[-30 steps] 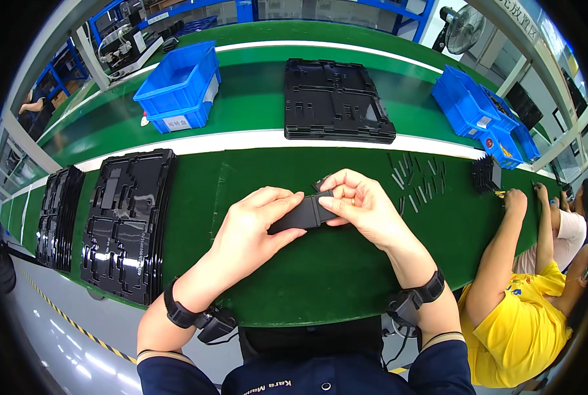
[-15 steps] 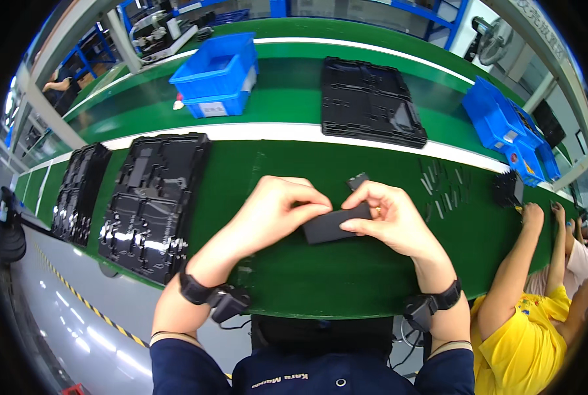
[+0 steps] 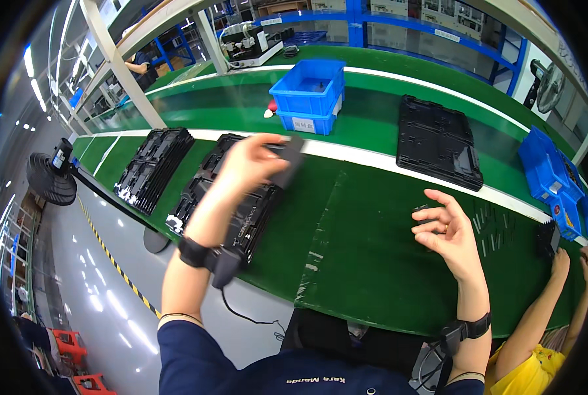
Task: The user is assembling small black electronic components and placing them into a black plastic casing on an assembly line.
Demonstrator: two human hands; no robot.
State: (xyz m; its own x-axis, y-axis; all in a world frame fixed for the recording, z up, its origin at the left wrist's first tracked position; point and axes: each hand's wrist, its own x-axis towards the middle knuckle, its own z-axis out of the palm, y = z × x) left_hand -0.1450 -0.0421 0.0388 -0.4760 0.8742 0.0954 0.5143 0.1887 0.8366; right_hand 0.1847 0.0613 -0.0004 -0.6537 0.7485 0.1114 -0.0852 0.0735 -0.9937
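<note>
A flat, black rectangular case [image 3: 292, 161] is held up in my left hand [image 3: 254, 161], pinched between thumb and fingers. Below and beside it lies a stack of black moulded trays [image 3: 205, 181]; the hand covers part of that stack. Over the green table to the right, my right hand [image 3: 446, 232] is open, fingers curved and apart. Close to its fingertips shows a small black part [image 3: 420, 208], mostly hidden; whether the fingers touch it I cannot tell. Several thin strips [image 3: 492, 230] lie scattered just beyond this hand.
Another tray stack [image 3: 154, 164] stands at the far left. Blue bins [image 3: 310, 99] and a black tray [image 3: 438, 141] are on the far side. More blue bins [image 3: 550, 174] sit right, near a co-worker's hands [image 3: 560, 263]. A black fan [image 3: 53, 172] stands left of the table.
Both hands were on the black case in front of me. My left hand has carried it left, toward the tray stack; my right hand has let go. The view has turned left.
</note>
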